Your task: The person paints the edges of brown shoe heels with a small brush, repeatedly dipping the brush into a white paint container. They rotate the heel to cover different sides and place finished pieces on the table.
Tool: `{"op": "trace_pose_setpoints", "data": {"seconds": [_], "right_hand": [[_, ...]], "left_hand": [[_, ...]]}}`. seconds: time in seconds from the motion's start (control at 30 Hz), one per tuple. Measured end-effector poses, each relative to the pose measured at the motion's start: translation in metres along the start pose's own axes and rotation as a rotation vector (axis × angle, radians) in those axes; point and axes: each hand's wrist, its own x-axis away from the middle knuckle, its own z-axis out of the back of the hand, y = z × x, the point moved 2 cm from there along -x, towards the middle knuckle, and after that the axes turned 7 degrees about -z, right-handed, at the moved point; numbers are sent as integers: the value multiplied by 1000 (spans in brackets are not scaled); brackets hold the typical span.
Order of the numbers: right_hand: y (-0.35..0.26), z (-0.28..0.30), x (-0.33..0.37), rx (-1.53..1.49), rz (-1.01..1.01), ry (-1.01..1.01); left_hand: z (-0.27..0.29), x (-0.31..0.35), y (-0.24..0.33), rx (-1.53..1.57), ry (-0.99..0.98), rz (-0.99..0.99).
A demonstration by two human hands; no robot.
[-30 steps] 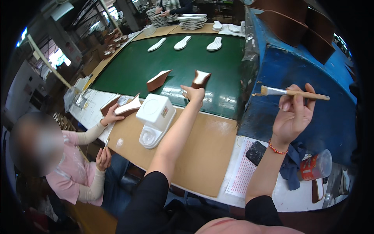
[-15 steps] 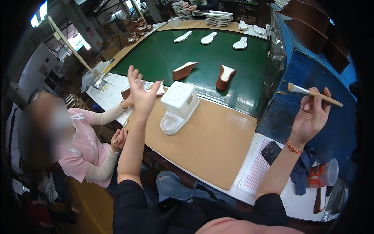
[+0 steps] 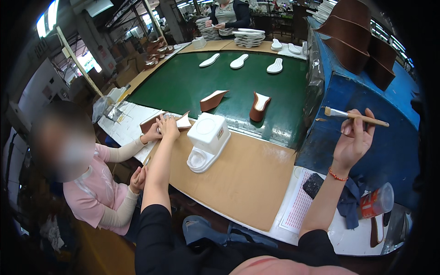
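Note:
On the right, my right hand [image 3: 353, 142] pinches the wooden handle of a flat paintbrush [image 3: 339, 112], its bristles pointing left. My left hand [image 3: 169, 129] is stretched forward at the left worktop, fingers bent down close to a co-worker's hand [image 3: 151, 134]. What those fingers close on is hidden. Around it lie brown wedge shoe soles, one sole [image 3: 149, 123] to the left and another with a white top [image 3: 184, 121] to the right. A white plastic dispenser [image 3: 208, 134] with a round cup in front stands right of my left hand, on brown cardboard [image 3: 247, 183].
A green belt [image 3: 174, 75] carries two brown wedges [image 3: 259, 106] and several white soles [image 3: 239, 61]. The blue machine housing [image 3: 362, 123] borders the right side. A plastic tub [image 3: 378, 201], dark cloth [image 3: 349, 201] and printed sheet [image 3: 293, 206] lie near right. A seated co-worker [image 3: 87, 183] is at left.
My left hand has come down from the air onto the place beside the co-worker's hand, its spread fingers now bent. My right hand still holds the brush. The whole view has shifted slightly.

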Motion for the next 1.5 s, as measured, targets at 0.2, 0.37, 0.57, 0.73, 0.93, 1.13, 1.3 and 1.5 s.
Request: {"op": "trace_pose_setpoints", "data": {"seconds": [0.2,0.37,0.57,0.73,0.93,1.13,1.3,1.5], "right_hand": [[0,0,0,31,9,6],[1,0,0,18,6,2],[1,3,-1,-8,-17,-18],[3,9,-3,-34,-31,-67],[1,7,-4,-55,-34,-78],[2,-33,24,-97,-149,-143],[38,-90,86,-22,-436,-331],[106,-135,158,150,-665,-468]], "left_hand": [[-9,-11,3,16,-100,11],[25,-1,3,544,343,118],[113,35,27,1080,906,43],[160,117,40,1823,954,-282],[129,244,97,2440,-283,-123],[75,335,124,2894,-914,552],[78,369,112,3148,-825,479],[90,371,83,3071,-593,154]]}}
